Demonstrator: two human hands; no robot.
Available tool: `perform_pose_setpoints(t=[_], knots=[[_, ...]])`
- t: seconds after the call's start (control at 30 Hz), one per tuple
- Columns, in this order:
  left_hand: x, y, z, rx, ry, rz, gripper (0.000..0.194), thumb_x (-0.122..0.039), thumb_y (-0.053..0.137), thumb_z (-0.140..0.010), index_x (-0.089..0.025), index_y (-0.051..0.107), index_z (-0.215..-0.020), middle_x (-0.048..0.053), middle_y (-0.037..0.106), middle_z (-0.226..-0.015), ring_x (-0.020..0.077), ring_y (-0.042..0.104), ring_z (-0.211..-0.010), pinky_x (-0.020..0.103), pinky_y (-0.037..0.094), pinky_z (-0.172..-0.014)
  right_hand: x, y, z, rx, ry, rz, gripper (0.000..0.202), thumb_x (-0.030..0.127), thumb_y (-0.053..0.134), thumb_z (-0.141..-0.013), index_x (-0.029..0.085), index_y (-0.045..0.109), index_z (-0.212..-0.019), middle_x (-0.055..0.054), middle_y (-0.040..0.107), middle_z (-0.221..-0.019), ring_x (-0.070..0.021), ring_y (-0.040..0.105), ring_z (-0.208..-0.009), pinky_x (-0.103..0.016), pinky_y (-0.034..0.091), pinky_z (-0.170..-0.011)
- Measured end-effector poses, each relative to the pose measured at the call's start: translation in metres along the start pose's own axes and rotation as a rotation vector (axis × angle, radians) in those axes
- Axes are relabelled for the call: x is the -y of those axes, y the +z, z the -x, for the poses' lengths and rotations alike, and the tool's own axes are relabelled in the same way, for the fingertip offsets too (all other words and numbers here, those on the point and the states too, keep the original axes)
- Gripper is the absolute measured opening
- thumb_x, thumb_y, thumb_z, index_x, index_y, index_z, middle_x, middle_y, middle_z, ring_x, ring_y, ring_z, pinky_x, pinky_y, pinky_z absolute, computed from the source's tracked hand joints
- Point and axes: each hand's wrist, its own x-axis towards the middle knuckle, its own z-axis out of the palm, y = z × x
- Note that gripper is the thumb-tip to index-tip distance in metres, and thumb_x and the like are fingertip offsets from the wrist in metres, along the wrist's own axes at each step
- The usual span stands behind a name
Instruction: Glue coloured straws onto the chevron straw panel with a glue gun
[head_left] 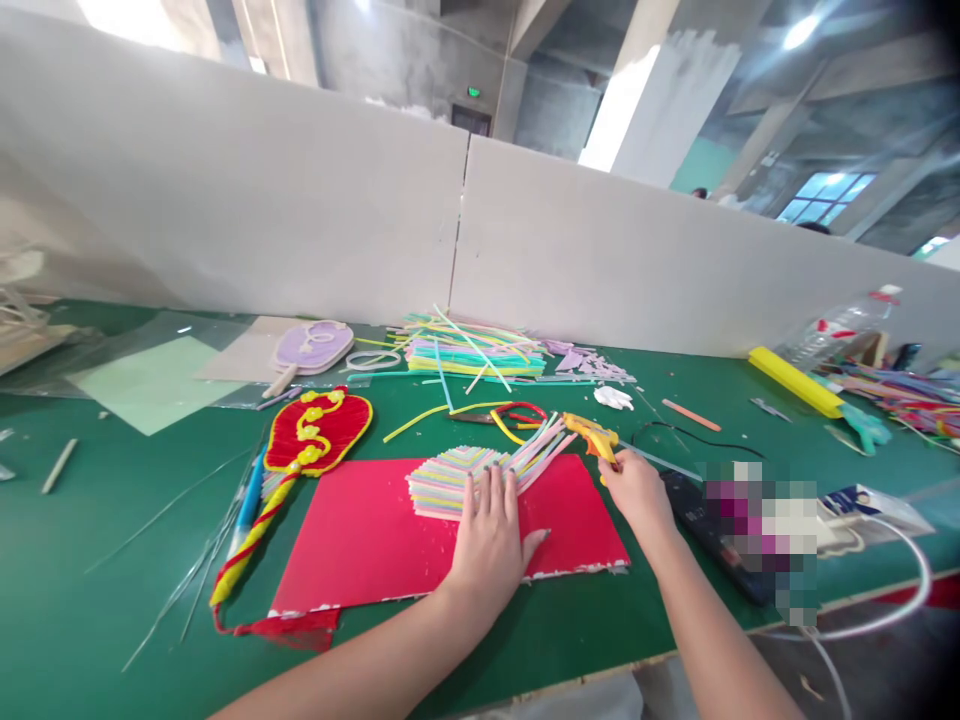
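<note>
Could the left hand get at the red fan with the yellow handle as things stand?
Probably yes: the fan lies beside the red sheet, with nothing apparent blocking a reach across. The left hand, flat on the striped piece, would have to let go.

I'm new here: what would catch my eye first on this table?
Probably the bright red sheet near the middle of the green table, with the left hand resting on the pastel striped piece atop it. Left of the sheet lies a red-and-yellow fan; by the sheet's far right corner, the right hand holds a yellow glue gun.
</note>
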Motion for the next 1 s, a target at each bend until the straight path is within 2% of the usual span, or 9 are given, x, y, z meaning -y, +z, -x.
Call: perform_pose_setpoints(t=[0.27, 0.33, 0.43, 0.5, 0.6, 0.7, 0.83, 0.93, 1.0], knots=[[0.000, -0.001, -0.001, 0.010, 0.001, 0.018, 0.069, -0.052, 0.043, -0.091, -0.003, 0.043, -0.139, 0.023, 0.044, -0.143, 0.0346, 0.039, -0.133, 0.053, 0.031, -0.109, 0.021, -0.015, -0.017, -0.061, 0.001, 0.055, 0.029, 0.035, 0.045, -0.089, 0.013, 0.063, -0.094, -0.014, 0.067, -0.094, -0.0219, 0.065, -0.082, -0.027, 0.040, -0.064], [0.000, 0.000, -0.001, 0.020, -0.002, 0.034, 0.069, -0.053, 0.043, -0.091, -0.003, 0.042, -0.139, 0.023, 0.043, -0.143, 0.0349, 0.039, -0.133, 0.053, 0.030, -0.110, 0.025, -0.014, -0.024, -0.039, -0.002, 0.071, 0.028, 0.032, 0.047, -0.088, 0.011, 0.064, -0.096, -0.015, 0.067, -0.094, -0.0222, 0.065, -0.084, -0.028, 0.042, -0.066], [0.000, 0.004, -0.002, 0.031, -0.016, 0.062, 0.072, -0.055, 0.043, -0.090, -0.003, 0.042, -0.139, 0.023, 0.042, -0.144, 0.0357, 0.038, -0.134, 0.053, 0.028, -0.111, 0.031, -0.009, -0.037, 0.021, 0.003, 0.094, 0.024, 0.027, 0.054, -0.085, 0.008, 0.067, -0.090, -0.016, 0.067, -0.087, -0.0234, 0.066, -0.080, -0.028, 0.043, -0.066], [0.000, 0.007, -0.002, 0.031, -0.021, 0.078, 0.073, -0.056, 0.044, -0.089, -0.003, 0.042, -0.140, 0.023, 0.041, -0.144, 0.0367, 0.038, -0.134, 0.054, 0.028, -0.111, 0.039, -0.007, -0.044, 0.034, 0.002, 0.100, 0.025, 0.028, 0.054, -0.086, 0.006, 0.068, -0.087, -0.019, 0.066, -0.089, -0.0250, 0.066, -0.080, -0.030, 0.045, -0.066], [0.000, 0.011, -0.002, 0.014, -0.017, 0.099, 0.073, -0.056, 0.046, -0.088, -0.004, 0.043, -0.139, 0.023, 0.042, -0.144, 0.0373, 0.038, -0.134, 0.054, 0.028, -0.110, 0.063, -0.006, -0.054, -0.014, -0.048, 0.075, 0.031, 0.030, 0.046, -0.092, 0.007, 0.067, -0.096, -0.021, 0.060, -0.108, -0.0265, 0.065, -0.091, -0.031, 0.046, -0.070], [0.000, 0.013, -0.001, 0.006, -0.011, 0.109, 0.073, -0.056, 0.045, -0.088, -0.004, 0.043, -0.139, 0.023, 0.042, -0.143, 0.0378, 0.037, -0.134, 0.055, 0.030, -0.109, 0.098, -0.001, -0.062, -0.039, -0.184, -0.008, 0.030, 0.029, 0.042, -0.095, 0.015, 0.066, -0.105, -0.016, 0.056, -0.116, -0.0232, 0.062, -0.099, -0.030, 0.047, -0.078], [-0.001, 0.010, -0.001, 0.025, -0.009, 0.108, 0.074, -0.057, 0.044, -0.089, -0.003, 0.042, -0.139, 0.024, 0.041, -0.143, 0.0388, 0.037, -0.134, 0.056, 0.031, -0.108, 0.141, 0.020, -0.077, 0.061, -0.385, -0.167, 0.023, 0.032, 0.047, -0.095, 0.022, 0.065, -0.104, -0.007, 0.058, -0.118, -0.0163, 0.060, -0.101, -0.029, 0.048, -0.087], [-0.001, 0.010, -0.002, 0.036, -0.002, 0.106, 0.076, -0.057, 0.044, -0.088, -0.001, 0.043, -0.138, 0.025, 0.040, -0.143, 0.0396, 0.037, -0.133, 0.057, 0.033, -0.107, 0.157, 0.034, -0.087, 0.118, -0.422, -0.266, 0.031, 0.035, 0.054, -0.092, 0.019, 0.056, -0.118, -0.008, 0.057, -0.121, -0.0187, 0.059, -0.102, -0.040, 0.051, -0.086], [0.000, 0.010, -0.002, 0.035, 0.001, 0.104, 0.077, -0.058, 0.045, -0.088, 0.000, 0.044, -0.137, 0.026, 0.041, -0.142, 0.0400, 0.038, -0.133, 0.056, 0.034, -0.107, 0.159, 0.036, -0.088, 0.118, -0.415, -0.332, 0.035, 0.036, 0.056, -0.091, 0.018, 0.054, -0.121, -0.008, 0.057, -0.121, -0.0195, 0.059, -0.102, -0.041, 0.052, -0.085]])
